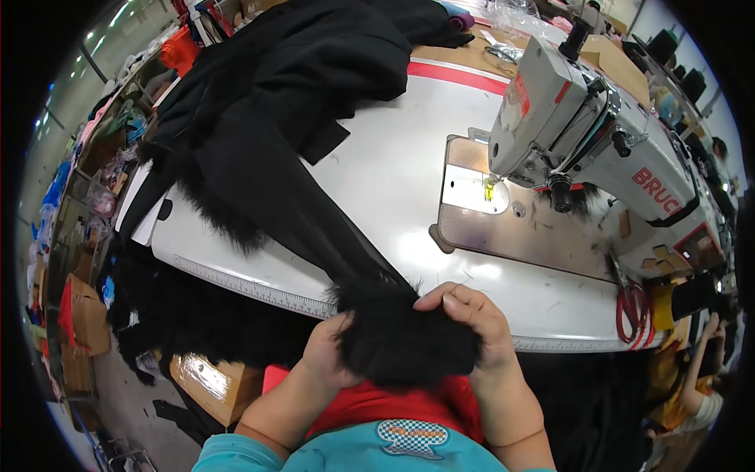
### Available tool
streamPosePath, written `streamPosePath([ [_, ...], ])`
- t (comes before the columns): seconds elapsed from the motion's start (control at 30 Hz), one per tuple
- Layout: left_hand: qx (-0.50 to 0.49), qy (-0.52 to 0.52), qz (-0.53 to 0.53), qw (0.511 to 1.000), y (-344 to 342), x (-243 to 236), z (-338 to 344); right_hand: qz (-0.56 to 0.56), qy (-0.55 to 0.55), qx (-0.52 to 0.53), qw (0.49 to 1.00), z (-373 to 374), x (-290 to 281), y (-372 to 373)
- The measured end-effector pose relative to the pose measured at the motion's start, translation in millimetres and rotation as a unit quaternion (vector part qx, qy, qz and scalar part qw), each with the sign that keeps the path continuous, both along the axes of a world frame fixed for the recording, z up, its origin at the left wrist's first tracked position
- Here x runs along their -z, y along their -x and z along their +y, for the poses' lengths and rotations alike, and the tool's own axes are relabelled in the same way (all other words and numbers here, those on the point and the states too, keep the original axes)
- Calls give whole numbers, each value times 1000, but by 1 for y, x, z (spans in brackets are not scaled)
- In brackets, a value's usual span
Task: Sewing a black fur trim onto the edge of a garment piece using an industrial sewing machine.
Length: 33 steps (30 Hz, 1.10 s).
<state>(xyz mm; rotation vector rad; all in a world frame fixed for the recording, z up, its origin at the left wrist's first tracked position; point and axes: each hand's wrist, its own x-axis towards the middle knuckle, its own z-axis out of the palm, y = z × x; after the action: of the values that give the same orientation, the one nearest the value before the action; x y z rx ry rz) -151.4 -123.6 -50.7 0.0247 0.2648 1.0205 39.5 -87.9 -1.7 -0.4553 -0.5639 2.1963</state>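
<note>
A long black garment [267, 134] with fluffy black fur trim lies across the white sewing table [393, 173] and trails down to my lap. Its furry end [397, 338] is bunched at the table's near edge. My left hand [326, 354] grips that fur from the left and below, partly hidden by it. My right hand [472, 318] pinches the fur from the right, fingers curled over its top. A white industrial sewing machine [582, 126] stands at the right, well apart from both hands, with nothing under its needle [489, 189].
A ruler strip [259, 289] runs along the table's front edge. Red-handled scissors [633, 311] lie at the right edge. Cardboard boxes [82, 315] and fabric piles crowd the floor at left. Another person's arm [700, 370] shows at far right.
</note>
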Motion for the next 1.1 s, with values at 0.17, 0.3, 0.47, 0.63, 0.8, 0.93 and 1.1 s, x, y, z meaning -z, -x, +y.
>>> streamPosePath([
  [0.17,70,-60,395,914,9,-16,13,-49,-63,22,997,0,1,1],
  [0.3,-103,-245,461,847,14,-45,24,-49,-32,15,998,2,2,1],
  [0.47,-174,-496,726,443,4,-76,34,-15,-31,17,999,7,-3,4],
  [0.63,-49,-439,635,634,-7,-76,65,-20,-50,41,998,13,-4,4],
  [0.8,-2,-396,610,687,-9,-71,79,-176,-160,140,961,19,-1,-2],
  [0.93,-99,-375,619,683,-15,-77,82,-305,-233,196,902,20,2,-2],
  [1.1,-79,-380,682,620,-13,-95,80,-399,-309,267,821,29,1,-2],
])
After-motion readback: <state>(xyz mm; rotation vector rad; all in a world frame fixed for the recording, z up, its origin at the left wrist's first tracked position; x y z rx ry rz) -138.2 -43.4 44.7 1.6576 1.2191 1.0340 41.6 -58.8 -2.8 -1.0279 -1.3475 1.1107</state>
